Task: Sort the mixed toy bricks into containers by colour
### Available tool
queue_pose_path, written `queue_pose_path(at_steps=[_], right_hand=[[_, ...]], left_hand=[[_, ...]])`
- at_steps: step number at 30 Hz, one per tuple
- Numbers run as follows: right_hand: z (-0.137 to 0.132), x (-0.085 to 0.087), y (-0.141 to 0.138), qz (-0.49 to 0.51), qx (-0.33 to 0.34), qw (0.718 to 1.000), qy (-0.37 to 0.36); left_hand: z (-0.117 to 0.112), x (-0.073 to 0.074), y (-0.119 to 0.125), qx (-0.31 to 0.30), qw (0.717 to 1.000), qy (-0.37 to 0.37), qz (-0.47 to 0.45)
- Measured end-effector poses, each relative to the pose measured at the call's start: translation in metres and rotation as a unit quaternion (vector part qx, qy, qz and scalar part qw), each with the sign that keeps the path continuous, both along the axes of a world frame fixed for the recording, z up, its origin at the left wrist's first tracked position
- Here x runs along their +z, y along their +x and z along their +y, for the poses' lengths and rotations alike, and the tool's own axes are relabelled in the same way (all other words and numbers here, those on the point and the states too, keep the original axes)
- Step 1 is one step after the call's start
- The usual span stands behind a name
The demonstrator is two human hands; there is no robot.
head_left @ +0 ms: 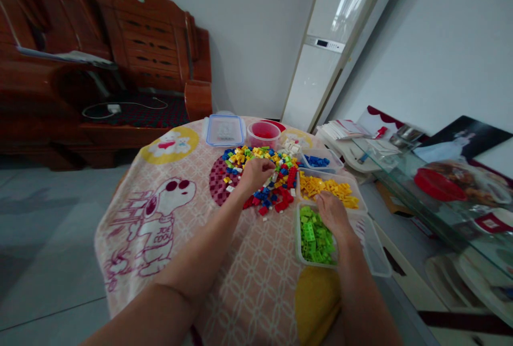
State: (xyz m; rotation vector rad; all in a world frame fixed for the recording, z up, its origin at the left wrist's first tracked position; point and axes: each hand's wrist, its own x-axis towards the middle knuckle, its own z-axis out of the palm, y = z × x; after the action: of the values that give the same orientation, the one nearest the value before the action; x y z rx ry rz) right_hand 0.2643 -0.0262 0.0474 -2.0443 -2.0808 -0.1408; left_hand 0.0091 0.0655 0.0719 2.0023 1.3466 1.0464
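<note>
A heap of small mixed-colour bricks (267, 180) lies in the middle of the round table. My left hand (256, 174) rests on the heap with its fingers curled into the bricks; what they pinch is hidden. My right hand (333, 213) hovers over the clear box of green bricks (315, 236), fingers bent downward at its upper edge. Beside it stands a box of yellow bricks (328, 188), and further back a box of blue bricks (318, 161). A round tub with red bricks (263, 134) and a small pile of white bricks (291, 146) sit behind the heap.
The table carries a pink cartoon-dog cloth (160, 217). A blue-rimmed lid (224, 130) lies at the back. A wooden bench (100, 68) stands at left, a tall white air conditioner (332, 41) behind, a glass table (433, 185) with clutter at right.
</note>
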Motion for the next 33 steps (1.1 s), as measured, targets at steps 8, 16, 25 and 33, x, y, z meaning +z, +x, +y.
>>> queue_pose_path(at_steps=[8,16,25,33], right_hand=[[0.0,-0.001,0.0,0.0,0.001,1.0,0.0],[0.0,0.0,-0.001,0.005,-0.007,1.0,-0.002],[0.0,0.0,0.0,0.002,-0.005,1.0,-0.007],[0.0,-0.001,0.0,-0.004,-0.002,1.0,-0.001]], left_hand=[[0.022,-0.005,-0.054,0.067,0.966,-0.06,0.242],[0.015,-0.006,-0.044,0.05,0.934,-0.102,0.338],[0.017,-0.012,-0.044,0.075,0.944,-0.076,0.311],[0.016,-0.006,-0.032,0.069,0.99,0.008,0.121]])
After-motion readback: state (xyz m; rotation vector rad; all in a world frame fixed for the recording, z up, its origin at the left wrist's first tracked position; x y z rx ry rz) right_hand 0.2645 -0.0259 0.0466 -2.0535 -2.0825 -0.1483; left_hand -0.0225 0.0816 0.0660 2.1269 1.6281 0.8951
